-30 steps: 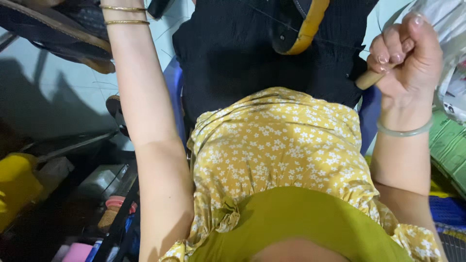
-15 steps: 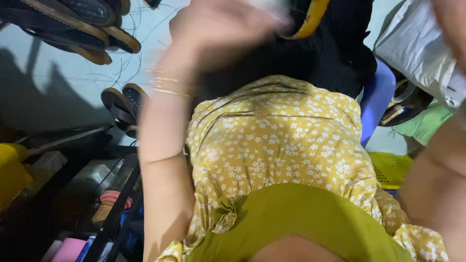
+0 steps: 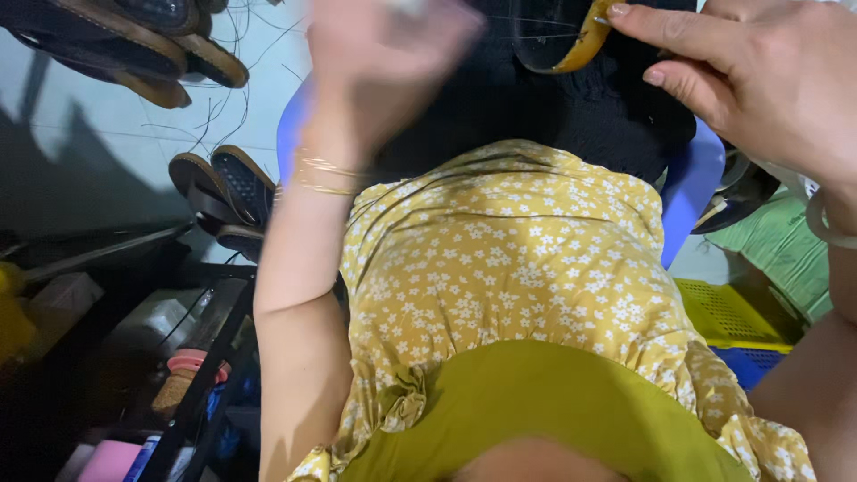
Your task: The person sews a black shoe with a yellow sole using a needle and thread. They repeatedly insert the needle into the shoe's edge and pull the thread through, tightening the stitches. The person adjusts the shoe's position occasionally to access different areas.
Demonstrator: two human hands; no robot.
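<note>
I look down my own front, at a yellow flowered top [image 3: 527,268] and a black fabric piece [image 3: 553,107] lying over my lap. A curved yellow strap [image 3: 578,49] rests on the black fabric at the top. My right hand [image 3: 759,80] reaches in from the upper right with its fingers stretched out, and the index fingertip touches the strap's end. My left hand [image 3: 384,54] is raised over the black fabric at top centre. It is blurred by motion, so its fingers cannot be made out. Thin gold bangles [image 3: 326,174] circle the left wrist.
Dark sandals [image 3: 219,192] and more footwear [image 3: 134,40] lie on the pale floor at upper left. A blue plastic seat [image 3: 692,187] shows behind the fabric. A yellow crate [image 3: 728,312] over a blue one [image 3: 750,361] sits at right. A dark rack [image 3: 192,375] holds small items at lower left.
My left arm has bent and swung its hand inward over the black fabric. My right hand has opened from a fist and moved left to the yellow strap.
</note>
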